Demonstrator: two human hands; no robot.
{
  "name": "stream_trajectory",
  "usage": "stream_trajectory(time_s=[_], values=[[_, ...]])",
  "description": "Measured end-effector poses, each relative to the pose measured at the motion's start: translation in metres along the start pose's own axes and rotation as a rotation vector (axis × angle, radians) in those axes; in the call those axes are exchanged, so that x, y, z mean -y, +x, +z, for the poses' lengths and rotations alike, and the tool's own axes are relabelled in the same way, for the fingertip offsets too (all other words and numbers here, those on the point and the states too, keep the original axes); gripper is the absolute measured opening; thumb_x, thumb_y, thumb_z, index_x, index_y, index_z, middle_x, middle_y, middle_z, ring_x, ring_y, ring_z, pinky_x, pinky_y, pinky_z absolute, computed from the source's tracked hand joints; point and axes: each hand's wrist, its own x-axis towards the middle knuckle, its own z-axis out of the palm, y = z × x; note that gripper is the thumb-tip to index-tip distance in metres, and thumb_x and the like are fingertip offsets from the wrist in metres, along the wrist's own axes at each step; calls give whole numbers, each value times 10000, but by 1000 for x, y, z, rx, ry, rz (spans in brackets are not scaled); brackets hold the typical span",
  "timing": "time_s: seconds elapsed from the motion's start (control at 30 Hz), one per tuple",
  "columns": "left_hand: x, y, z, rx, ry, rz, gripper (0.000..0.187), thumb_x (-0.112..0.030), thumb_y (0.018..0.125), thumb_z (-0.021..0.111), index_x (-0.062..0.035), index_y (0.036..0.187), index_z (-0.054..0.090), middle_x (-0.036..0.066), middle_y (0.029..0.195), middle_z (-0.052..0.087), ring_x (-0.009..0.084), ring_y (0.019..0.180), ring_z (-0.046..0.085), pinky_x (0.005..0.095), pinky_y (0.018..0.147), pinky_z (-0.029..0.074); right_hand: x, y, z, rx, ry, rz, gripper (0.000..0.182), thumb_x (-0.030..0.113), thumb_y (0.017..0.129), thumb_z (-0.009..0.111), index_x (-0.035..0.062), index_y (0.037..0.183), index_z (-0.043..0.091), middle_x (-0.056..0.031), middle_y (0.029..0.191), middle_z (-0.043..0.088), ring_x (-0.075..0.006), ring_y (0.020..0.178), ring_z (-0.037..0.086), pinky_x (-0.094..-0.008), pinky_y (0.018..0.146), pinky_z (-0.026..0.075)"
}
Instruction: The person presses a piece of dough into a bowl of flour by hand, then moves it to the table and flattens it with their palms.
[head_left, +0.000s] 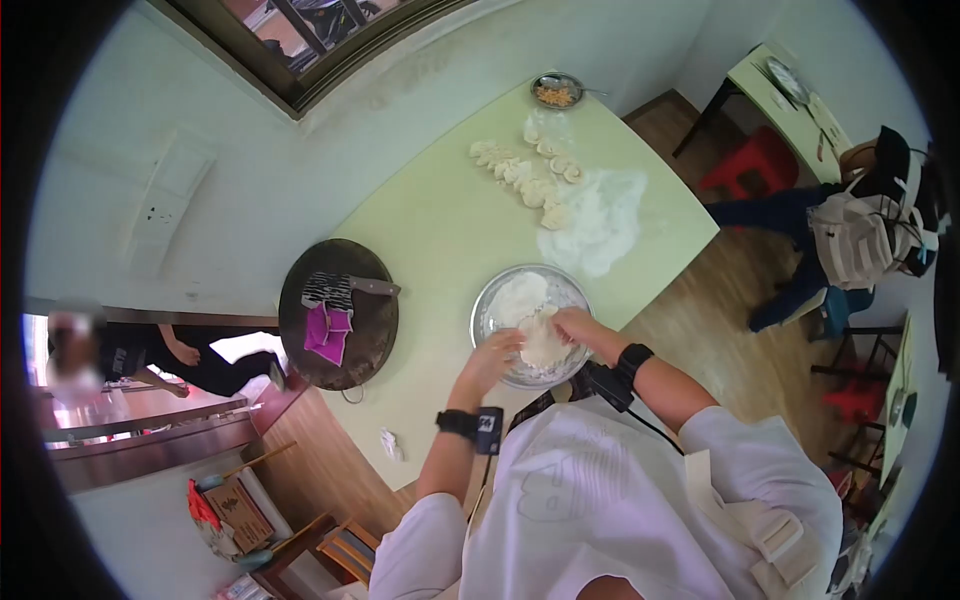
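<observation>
A round metal bowl (pixel 484 312) stands near the table's front edge, with white flour (pixel 520 297) and a pale lump of dough (pixel 543 340) in it. At the dough's left side, my left hand (pixel 490 358) reaches over the rim with its fingertips by the dough. From the right, my right hand (pixel 577 328) touches the dough's upper right edge, its fingers curled. Whether the fingers pinch any dough is too small to tell. Several pieces of shaped dough (pixel 540 190) lie farther back on the pale green table (pixel 430 220), beside scattered flour (pixel 605 215).
Left of the bowl, a dark round board (pixel 342 372) holds a cleaver (pixel 372 286) and a purple item (pixel 328 332). A small bowl of orange filling (pixel 556 92) is at the back. One person (pixel 195 360) is at the left, another (pixel 800 235) at the right.
</observation>
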Motion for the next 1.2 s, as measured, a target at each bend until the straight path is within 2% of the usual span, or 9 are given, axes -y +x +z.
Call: stream_trajectory(time_s=[0.07, 0.13, 0.2, 0.27, 0.5, 0.6, 0.67, 0.73, 1.2], values=[[-13, -29, -14, -171, 86, 32, 241, -218, 812, 443, -78, 1001, 492, 37, 990, 538, 145, 888, 480, 283, 732, 377, -9, -7, -5, -436, -314, -449, 292, 277, 727, 493, -7, 716, 562, -183, 604, 555, -353, 579, 543, -395, 537, 434], [-14, -47, -32, -338, 196, 62, 249, -270, 797, 459, -92, 963, 513, 23, 941, 547, 136, 852, 475, 278, 731, 362, -12, -10, -1, -478, -385, -529, 320, 303, 728, 513, -10, 764, 565, -190, 699, 567, -351, 680, 545, -386, 617, 438], [-4, -56, -48, -381, 246, 94, 256, -283, 787, 465, -94, 952, 515, 21, 931, 547, 135, 850, 473, 277, 730, 359, -21, 0, 7, -592, -809, -802, 388, 308, 715, 546, -35, 897, 538, -210, 893, 545, -339, 890, 506, -388, 740, 418], [5, -56, -50, -490, 133, 44, 232, -259, 773, 474, -96, 933, 515, 24, 897, 554, 136, 813, 487, 267, 696, 365, -11, -6, 25, -518, -915, -549, 524, 324, 674, 589, -65, 1007, 475, -219, 1033, 483, -325, 1011, 432, -385, 813, 380], [35, -43, -27, -517, 345, -1, 222, -235, 742, 469, -90, 900, 527, 10, 835, 548, 126, 758, 483, 267, 650, 378, 5, -23, 54, -671, -948, -398, 645, 332, 608, 669, -84, 1042, 434, -186, 1067, 464, -315, 1006, 430, -394, 841, 368], [44, -38, -26, -539, 296, 82, 225, -243, 745, 471, -91, 902, 526, 5, 823, 538, 122, 754, 473, 273, 656, 377, 15, -28, 49, -507, -1084, -310, 662, 302, 579, 690, -51, 1071, 423, -169, 1075, 457, -300, 1011, 432, -391, 823, 386], [42, -39, -22, -516, 303, 66, 224, -246, 743, 473, -100, 905, 526, -5, 821, 526, 117, 759, 463, 280, 666, 373, 7, -16, 56, -792, -915, -411, 365, 184, 633, 578, 13, 948, 507, -173, 970, 481, -306, 899, 466, -448, 716, 392], [46, -39, -24, -560, 268, 89, 205, -254, 764, 469, -114, 902, 525, -14, 817, 527, 102, 740, 469, 255, 632, 373, 6, -11, 60, -876, -875, -442, 295, 153, 648, 552, 26, 911, 509, -159, 926, 489, -318, 895, 466, -490, 708, 379], [54, -30, -22, -565, 29, 96, 217, -250, 752, 511, -116, 922, 517, -26, 845, 461, 98, 816, 401, 281, 721, 309, 11, -29, 59, -661, -887, -384, 328, 177, 623, 588, 33, 916, 555, -108, 959, 505, -261, 965, 432, -498, 749, 328]])
